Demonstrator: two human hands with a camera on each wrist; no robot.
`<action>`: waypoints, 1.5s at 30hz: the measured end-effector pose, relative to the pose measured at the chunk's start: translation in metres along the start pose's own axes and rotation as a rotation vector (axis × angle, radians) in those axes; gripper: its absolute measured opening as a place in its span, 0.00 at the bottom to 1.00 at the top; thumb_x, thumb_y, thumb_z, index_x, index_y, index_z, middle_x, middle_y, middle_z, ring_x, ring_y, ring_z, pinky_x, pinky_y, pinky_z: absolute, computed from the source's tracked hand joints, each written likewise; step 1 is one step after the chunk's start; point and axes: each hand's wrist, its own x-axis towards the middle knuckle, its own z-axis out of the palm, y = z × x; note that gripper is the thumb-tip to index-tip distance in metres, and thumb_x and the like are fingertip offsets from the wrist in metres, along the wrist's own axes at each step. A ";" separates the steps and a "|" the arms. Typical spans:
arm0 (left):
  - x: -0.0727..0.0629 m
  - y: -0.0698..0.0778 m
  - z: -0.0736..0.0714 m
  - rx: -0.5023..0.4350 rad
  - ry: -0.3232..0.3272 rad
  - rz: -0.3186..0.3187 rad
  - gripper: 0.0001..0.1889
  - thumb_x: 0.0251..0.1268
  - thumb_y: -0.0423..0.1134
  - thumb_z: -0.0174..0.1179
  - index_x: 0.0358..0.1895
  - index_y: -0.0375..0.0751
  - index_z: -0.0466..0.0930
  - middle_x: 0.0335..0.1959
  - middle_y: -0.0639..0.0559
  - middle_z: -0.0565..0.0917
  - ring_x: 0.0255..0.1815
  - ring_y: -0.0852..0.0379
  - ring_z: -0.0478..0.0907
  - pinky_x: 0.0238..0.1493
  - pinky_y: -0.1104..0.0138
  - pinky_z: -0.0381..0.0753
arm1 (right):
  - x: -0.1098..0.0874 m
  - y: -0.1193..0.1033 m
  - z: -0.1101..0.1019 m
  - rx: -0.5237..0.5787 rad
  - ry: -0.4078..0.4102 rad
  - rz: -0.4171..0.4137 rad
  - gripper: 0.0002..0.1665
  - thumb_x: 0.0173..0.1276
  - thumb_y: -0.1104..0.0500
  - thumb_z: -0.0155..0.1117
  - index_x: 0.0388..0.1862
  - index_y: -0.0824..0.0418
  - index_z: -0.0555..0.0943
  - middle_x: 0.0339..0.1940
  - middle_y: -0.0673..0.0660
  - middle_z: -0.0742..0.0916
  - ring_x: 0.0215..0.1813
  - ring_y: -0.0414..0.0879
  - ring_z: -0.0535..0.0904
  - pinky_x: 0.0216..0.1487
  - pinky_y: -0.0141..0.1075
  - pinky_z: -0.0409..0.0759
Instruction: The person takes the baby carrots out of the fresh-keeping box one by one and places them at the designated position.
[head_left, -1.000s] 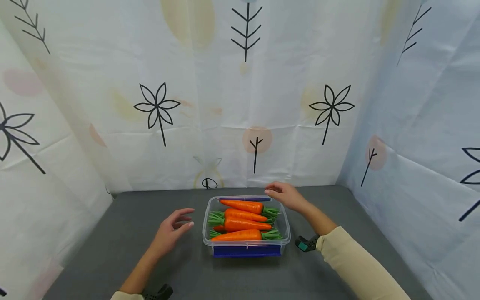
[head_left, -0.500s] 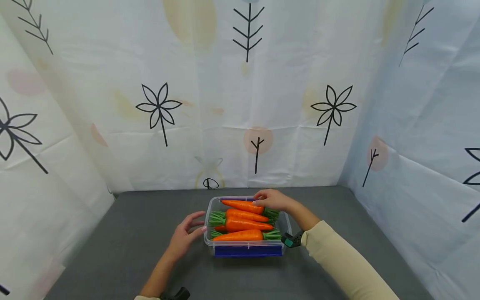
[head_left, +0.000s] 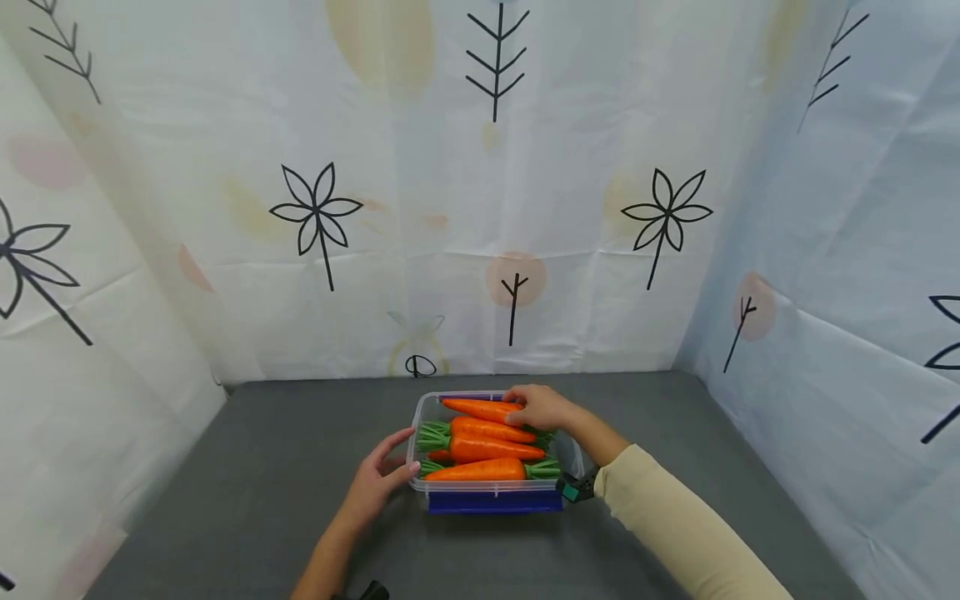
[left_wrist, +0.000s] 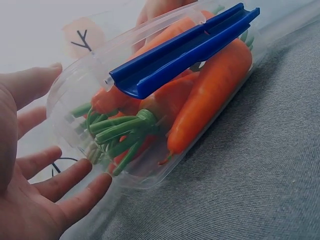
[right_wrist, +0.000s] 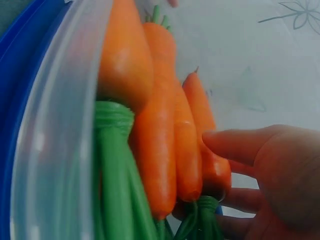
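A clear plastic container (head_left: 495, 486) with blue latches holds several orange carrots with green tops. My right hand (head_left: 551, 410) reaches over its back right and grips the rearmost carrot (head_left: 476, 407). In the right wrist view, the thumb (right_wrist: 220, 142) lies on the near side of that carrot (right_wrist: 200, 105), with the fingers partly hidden behind it. My left hand (head_left: 375, 483) is at the container's left end, fingers spread and fairly straight. In the left wrist view, fingertips (left_wrist: 102, 182) are at the clear wall; firm contact is hard to judge.
The container stands on a dark grey tabletop (head_left: 247, 467). White patterned cloth (head_left: 420, 250) hangs behind the table and along both sides. A blue latch (head_left: 495, 502) runs along the container's front. Other carrots (head_left: 483, 471) lie crosswise in front of the gripped one.
My left hand has moved right, up to the container's left end. The right hand has come left and down from the back right corner onto the rearmost carrot.
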 end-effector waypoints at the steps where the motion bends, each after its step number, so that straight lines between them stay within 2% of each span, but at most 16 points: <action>1: 0.000 0.000 0.000 -0.010 -0.006 -0.007 0.27 0.66 0.37 0.62 0.69 0.46 0.69 0.64 0.36 0.72 0.55 0.42 0.77 0.51 0.54 0.79 | 0.000 0.001 0.000 -0.009 0.006 -0.003 0.21 0.68 0.55 0.66 0.58 0.58 0.79 0.50 0.56 0.83 0.50 0.52 0.79 0.50 0.46 0.77; 5: 0.000 0.000 0.000 -0.039 -0.028 -0.022 0.28 0.67 0.36 0.61 0.70 0.47 0.68 0.68 0.38 0.69 0.59 0.39 0.74 0.52 0.53 0.79 | -0.001 0.002 0.002 -0.024 0.028 -0.005 0.20 0.67 0.57 0.67 0.58 0.57 0.79 0.48 0.55 0.84 0.48 0.50 0.79 0.49 0.45 0.77; 9: -0.001 0.000 -0.001 -0.046 -0.050 -0.005 0.30 0.66 0.35 0.61 0.71 0.44 0.66 0.68 0.34 0.68 0.62 0.35 0.71 0.54 0.51 0.77 | -0.002 0.001 0.002 -0.024 0.048 -0.022 0.20 0.67 0.57 0.67 0.57 0.58 0.79 0.46 0.55 0.84 0.47 0.50 0.79 0.48 0.44 0.78; 11: 0.000 0.000 -0.001 -0.041 -0.056 0.001 0.30 0.66 0.35 0.61 0.71 0.43 0.65 0.68 0.33 0.68 0.63 0.35 0.70 0.55 0.50 0.76 | -0.004 0.000 0.001 -0.017 0.057 -0.028 0.21 0.67 0.58 0.67 0.58 0.57 0.79 0.47 0.56 0.84 0.47 0.50 0.79 0.47 0.44 0.78; 18: -0.001 0.001 0.000 -0.039 -0.048 -0.023 0.30 0.66 0.34 0.61 0.71 0.46 0.66 0.69 0.39 0.68 0.65 0.37 0.68 0.60 0.47 0.71 | -0.010 -0.004 -0.010 0.015 0.118 -0.067 0.21 0.68 0.57 0.66 0.59 0.56 0.79 0.50 0.55 0.83 0.46 0.49 0.79 0.45 0.44 0.78; 21: 0.000 -0.001 -0.001 -0.043 -0.049 -0.020 0.30 0.66 0.32 0.60 0.71 0.45 0.66 0.69 0.39 0.68 0.65 0.37 0.68 0.60 0.47 0.71 | -0.013 -0.005 -0.017 0.028 0.147 -0.087 0.21 0.69 0.57 0.65 0.60 0.57 0.78 0.52 0.57 0.82 0.45 0.48 0.79 0.42 0.42 0.78; 29: 0.001 -0.001 0.000 -0.040 -0.050 -0.014 0.30 0.66 0.32 0.60 0.71 0.45 0.66 0.68 0.38 0.69 0.65 0.36 0.68 0.59 0.47 0.72 | -0.023 -0.004 -0.036 0.124 0.217 -0.071 0.25 0.70 0.56 0.63 0.65 0.58 0.74 0.57 0.63 0.80 0.40 0.48 0.79 0.29 0.38 0.76; 35: 0.001 -0.002 0.000 -0.042 -0.050 -0.009 0.30 0.66 0.32 0.60 0.71 0.45 0.66 0.68 0.38 0.69 0.65 0.36 0.68 0.59 0.47 0.72 | -0.029 0.006 -0.049 0.153 0.319 -0.069 0.26 0.70 0.56 0.64 0.65 0.60 0.74 0.55 0.64 0.81 0.42 0.50 0.81 0.34 0.38 0.79; 45: 0.000 -0.002 -0.001 -0.031 -0.045 -0.012 0.30 0.66 0.33 0.60 0.71 0.45 0.66 0.68 0.38 0.69 0.65 0.37 0.68 0.61 0.46 0.70 | -0.043 0.034 -0.058 0.182 0.527 -0.002 0.27 0.68 0.53 0.67 0.62 0.62 0.75 0.52 0.67 0.81 0.40 0.54 0.80 0.32 0.39 0.78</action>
